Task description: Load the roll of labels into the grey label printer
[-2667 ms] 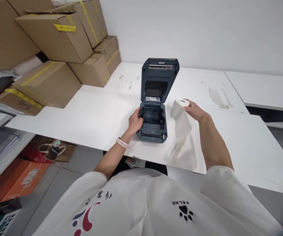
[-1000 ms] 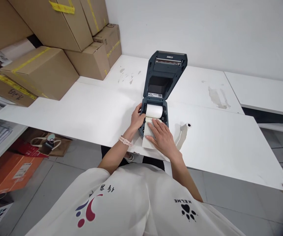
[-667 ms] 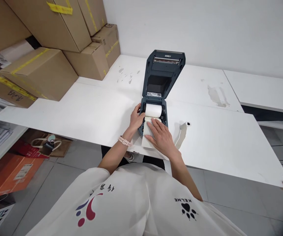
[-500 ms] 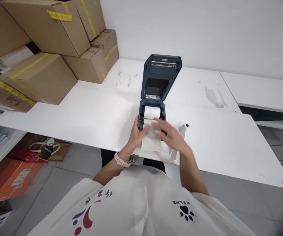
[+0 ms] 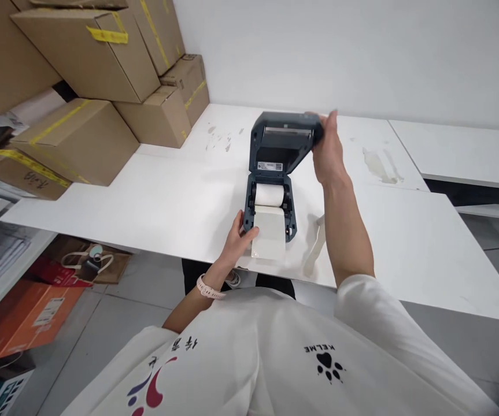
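A dark grey label printer stands on the white table with its lid tilted up. Inside lies a roll of white labels, and a strip of label paper runs out over the front edge. My left hand grips the printer's front left side, its thumb on the label strip's edge. At the lid's upper right corner, my right hand is closed round the edge; some of its fingers are hidden behind the lid. A curled strip of backing paper lies right of the printer, partly behind my right forearm.
Cardboard boxes are stacked at the table's left end, against the wall. The white table has grey worn patches. Below on the left are an orange box and a paper bag.
My right hand has moved from the label strip up to the lid and taken hold of it. The lid has tipped forward somewhat. My left hand stays at the printer's side.
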Demonstrator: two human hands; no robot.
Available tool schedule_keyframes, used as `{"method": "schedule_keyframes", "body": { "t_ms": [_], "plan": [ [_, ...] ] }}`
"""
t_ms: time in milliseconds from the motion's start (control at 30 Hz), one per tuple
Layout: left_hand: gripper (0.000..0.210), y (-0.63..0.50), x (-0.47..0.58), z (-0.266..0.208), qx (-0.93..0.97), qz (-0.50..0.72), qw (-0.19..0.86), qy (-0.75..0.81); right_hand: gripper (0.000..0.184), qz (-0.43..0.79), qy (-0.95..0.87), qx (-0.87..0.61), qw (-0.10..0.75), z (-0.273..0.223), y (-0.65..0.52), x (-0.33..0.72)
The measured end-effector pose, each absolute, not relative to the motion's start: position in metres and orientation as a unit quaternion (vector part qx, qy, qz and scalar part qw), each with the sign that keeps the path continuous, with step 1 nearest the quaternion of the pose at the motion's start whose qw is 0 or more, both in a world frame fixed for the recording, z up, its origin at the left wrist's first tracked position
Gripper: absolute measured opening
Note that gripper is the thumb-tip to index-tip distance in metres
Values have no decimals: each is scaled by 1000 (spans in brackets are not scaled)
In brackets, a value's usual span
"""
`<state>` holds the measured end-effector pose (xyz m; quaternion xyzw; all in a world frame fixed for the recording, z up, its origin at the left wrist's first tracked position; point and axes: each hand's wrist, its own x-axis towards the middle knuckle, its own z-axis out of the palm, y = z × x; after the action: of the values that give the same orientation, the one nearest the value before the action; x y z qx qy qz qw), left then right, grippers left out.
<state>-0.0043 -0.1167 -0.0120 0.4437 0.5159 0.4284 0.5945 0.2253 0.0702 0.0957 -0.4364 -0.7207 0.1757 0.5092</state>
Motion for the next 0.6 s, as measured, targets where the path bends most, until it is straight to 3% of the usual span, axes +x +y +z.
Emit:
{"method": "schedule_keyframes", "body": {
  "t_ms": [67,233,433,600],
  "plan": [
    [94,-116,-9,-9,414,438,603,523,86,245,-683,-447,524,86,15,221],
    [87,-105,-11,5,396,468,593,523,49,236,-671,-526,467,41,-85,203],
    [87,-94,8,13,407,451,589,532,85,385,-513,-593,487,-13,-101,190],
    [72,-96,11,8,451,442,596,496,86,523,-475,-544,453,-11,-101,195]
  ]
}}
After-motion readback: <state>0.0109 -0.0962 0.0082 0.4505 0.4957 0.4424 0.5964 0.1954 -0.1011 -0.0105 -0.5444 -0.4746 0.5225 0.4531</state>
